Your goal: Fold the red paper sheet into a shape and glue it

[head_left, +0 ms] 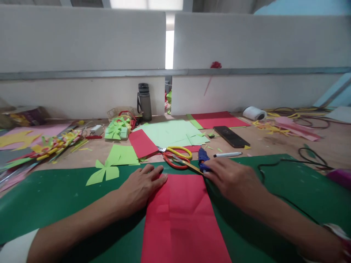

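A folded sheet of red paper (189, 219) with creases lies lengthwise on the green mat in front of me. My left hand (146, 186) rests on its upper left corner, fingers stretched out. Just beyond the upper right corner, my right hand (225, 175) has its fingers closed at the near end of a slim yellow tool with a metal tip (194, 167). Against those same fingers lies a blue glue gun (203, 157), partly covered by them. Scissors (178, 165) with one red and one yellow handle lie beyond the paper, under the slim tool's tip.
Green paper cutouts (105, 171) lie left, near paper flowers (57, 146). Pale green sheets (167, 131), a dark bottle (144, 104), red sheets (219, 119), a phone (231, 136) and a white pen (227, 155) stand or lie farther back. A black cord (290, 201) crosses the mat at right.
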`<act>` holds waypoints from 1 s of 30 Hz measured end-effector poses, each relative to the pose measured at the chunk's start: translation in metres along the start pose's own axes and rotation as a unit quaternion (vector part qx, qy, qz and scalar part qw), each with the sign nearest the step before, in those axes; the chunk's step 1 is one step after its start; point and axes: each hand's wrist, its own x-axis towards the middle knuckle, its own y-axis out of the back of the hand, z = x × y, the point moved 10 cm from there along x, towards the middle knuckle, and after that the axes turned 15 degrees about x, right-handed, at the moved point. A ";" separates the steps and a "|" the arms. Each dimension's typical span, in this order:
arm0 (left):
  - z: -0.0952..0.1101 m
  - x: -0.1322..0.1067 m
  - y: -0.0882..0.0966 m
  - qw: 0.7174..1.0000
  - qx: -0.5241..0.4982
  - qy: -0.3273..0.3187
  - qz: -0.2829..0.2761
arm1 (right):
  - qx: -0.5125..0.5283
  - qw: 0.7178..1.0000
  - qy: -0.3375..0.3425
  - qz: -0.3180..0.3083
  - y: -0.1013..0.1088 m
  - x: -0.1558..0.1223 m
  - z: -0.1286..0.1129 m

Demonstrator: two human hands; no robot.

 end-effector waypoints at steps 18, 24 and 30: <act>-0.015 -0.014 0.030 0.985 -0.091 0.074 0.129 | 0.099 0.983 -0.154 -0.008 -0.002 -0.009 0.079; 0.014 -0.013 0.031 0.984 -0.141 -0.039 0.101 | 0.213 0.929 -0.298 0.041 0.024 -0.011 0.077; 0.011 -0.016 0.015 0.985 -0.155 -0.019 0.077 | 0.379 0.894 -0.221 -0.091 -0.004 -0.006 0.024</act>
